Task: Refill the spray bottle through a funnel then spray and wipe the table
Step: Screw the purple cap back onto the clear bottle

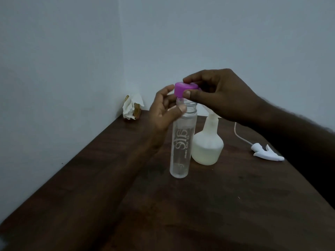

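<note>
A tall clear water bottle (182, 142) with white lettering stands upright on the dark wooden table (199, 205), its threaded mouth uncovered. My left hand (163, 109) curls around the bottle's neck. My right hand (217, 93) pinches a purple cap (183, 88) just above the bottle's mouth. Right behind the water bottle stands the translucent white spray bottle (207, 144) with pale liquid in its lower part; something pale stands in its neck, mostly hidden by my right hand. The white spray head (266, 153) with its thin tube lies on the table to the right.
A crumpled white tissue (131, 106) in a brown holder sits in the far corner against the walls. The table's left edge runs diagonally along the left wall.
</note>
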Demonstrator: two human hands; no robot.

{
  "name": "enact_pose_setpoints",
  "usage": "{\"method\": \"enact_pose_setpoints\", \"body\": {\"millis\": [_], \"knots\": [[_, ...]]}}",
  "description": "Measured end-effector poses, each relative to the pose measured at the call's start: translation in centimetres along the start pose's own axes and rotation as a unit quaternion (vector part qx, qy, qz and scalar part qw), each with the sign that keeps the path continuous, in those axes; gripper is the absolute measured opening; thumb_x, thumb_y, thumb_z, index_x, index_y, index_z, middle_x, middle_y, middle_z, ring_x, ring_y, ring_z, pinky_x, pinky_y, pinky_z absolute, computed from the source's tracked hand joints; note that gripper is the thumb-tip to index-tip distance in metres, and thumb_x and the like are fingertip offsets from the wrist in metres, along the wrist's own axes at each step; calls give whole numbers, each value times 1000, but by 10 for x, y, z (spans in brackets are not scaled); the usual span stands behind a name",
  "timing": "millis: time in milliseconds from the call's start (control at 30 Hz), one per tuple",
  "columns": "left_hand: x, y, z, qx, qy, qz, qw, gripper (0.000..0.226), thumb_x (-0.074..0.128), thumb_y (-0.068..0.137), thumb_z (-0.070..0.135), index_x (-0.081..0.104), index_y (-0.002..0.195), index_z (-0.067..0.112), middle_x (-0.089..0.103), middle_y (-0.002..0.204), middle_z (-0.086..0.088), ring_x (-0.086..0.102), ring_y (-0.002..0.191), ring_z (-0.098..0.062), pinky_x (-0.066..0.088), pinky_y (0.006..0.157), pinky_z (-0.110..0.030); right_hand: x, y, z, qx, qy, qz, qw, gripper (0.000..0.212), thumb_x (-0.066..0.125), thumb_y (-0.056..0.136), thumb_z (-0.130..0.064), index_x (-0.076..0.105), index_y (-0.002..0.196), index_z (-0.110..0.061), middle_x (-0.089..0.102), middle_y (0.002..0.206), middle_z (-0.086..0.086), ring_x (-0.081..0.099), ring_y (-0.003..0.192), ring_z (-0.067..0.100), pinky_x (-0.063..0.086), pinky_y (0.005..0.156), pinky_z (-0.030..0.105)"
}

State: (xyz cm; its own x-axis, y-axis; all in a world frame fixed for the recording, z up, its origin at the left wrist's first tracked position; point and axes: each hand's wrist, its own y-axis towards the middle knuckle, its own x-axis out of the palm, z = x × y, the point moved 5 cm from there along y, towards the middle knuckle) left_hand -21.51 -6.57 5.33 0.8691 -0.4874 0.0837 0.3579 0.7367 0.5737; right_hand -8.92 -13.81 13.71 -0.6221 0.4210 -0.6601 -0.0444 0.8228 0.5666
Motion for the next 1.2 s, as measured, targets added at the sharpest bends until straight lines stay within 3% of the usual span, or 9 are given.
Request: {"method": "enact_pose_setpoints", "body": {"millis": [100, 267, 500, 633, 800, 900, 967, 1100, 1200], "knots": [[9, -11, -12, -4, 58, -53, 997, 81, 71, 73, 23, 34, 143, 6, 60, 124, -11, 64, 105, -8, 53, 83, -21, 1, -5, 1, -2, -10, -20, 1000, 36, 70, 91, -26, 67, 127, -20, 72, 116, -7, 67, 102, 0, 53, 93, 20], [11, -10, -24, -21, 140, -73, 987, 54, 78, 81, 17, 49, 127, 12, 66, 109, -2, 67, 97, -10, 54, 77, -17, 8, -8, 4, -1, -33, -41, 999, 38, 71, 90, -27, 68, 126, -19, 72, 117, -6, 67, 102, 2, 54, 93, 21], [12, -7, -30, 16, 145, -41, 988, 56, 73, 78, 20, 48, 128, 11, 66, 110, -5, 67, 101, -14, 57, 84, -25, 26, -15, 10, 2, -33, 55, 998, 39, 75, 87, -31, 69, 123, -18, 72, 112, -3, 67, 90, 5, 51, 75, 8], [16, -2, -35, 38, 176, -29, 983, 60, 73, 75, 27, 44, 126, 17, 63, 110, -1, 64, 102, -8, 54, 85, -18, 33, -18, 6, 4, -50, 111, 993, 41, 76, 86, -30, 67, 122, -13, 66, 119, 1, 60, 100, 8, 49, 83, 12], [13, -1, -39, 47, 163, -35, 985, 63, 79, 78, 16, 45, 131, 9, 66, 114, -6, 66, 105, -16, 58, 88, -36, 34, -24, 4, 18, -49, 118, 992, 41, 67, 91, -42, 66, 125, -18, 68, 116, -6, 59, 90, -1, 41, 72, 0], [18, -3, -37, 57, 184, -43, 980, 59, 80, 78, 14, 48, 127, 8, 65, 109, -5, 67, 97, -13, 56, 82, -21, 18, -21, 4, 27, -23, 181, 983, 33, 61, 94, -43, 70, 114, -18, 71, 99, -8, 62, 80, -3, 43, 66, 3], [18, -4, -35, 64, 192, -36, 979, 59, 78, 77, 18, 47, 127, 8, 64, 106, -3, 65, 94, -11, 52, 78, -12, 15, -16, 4, 27, -8, 165, 986, 29, 60, 96, -38, 69, 115, -18, 71, 103, -8, 64, 88, -1, 46, 71, 4], [10, -4, -34, 66, 163, -19, 984, 54, 71, 75, 20, 48, 123, 7, 63, 101, 0, 65, 91, -5, 50, 73, -11, 24, -9, 2, 0, -9, 36, 999, 34, 63, 95, -19, 64, 128, -18, 68, 120, -7, 63, 110, 3, 52, 91, 17], [6, -1, -35, 62, 167, -13, 984, 55, 70, 75, 23, 48, 123, 8, 62, 103, 0, 63, 94, -6, 50, 74, -10, 26, -4, 1, -20, -6, 11, 1000, 34, 64, 94, -12, 63, 127, -18, 68, 120, -4, 63, 112, 5, 53, 95, 23]]}}
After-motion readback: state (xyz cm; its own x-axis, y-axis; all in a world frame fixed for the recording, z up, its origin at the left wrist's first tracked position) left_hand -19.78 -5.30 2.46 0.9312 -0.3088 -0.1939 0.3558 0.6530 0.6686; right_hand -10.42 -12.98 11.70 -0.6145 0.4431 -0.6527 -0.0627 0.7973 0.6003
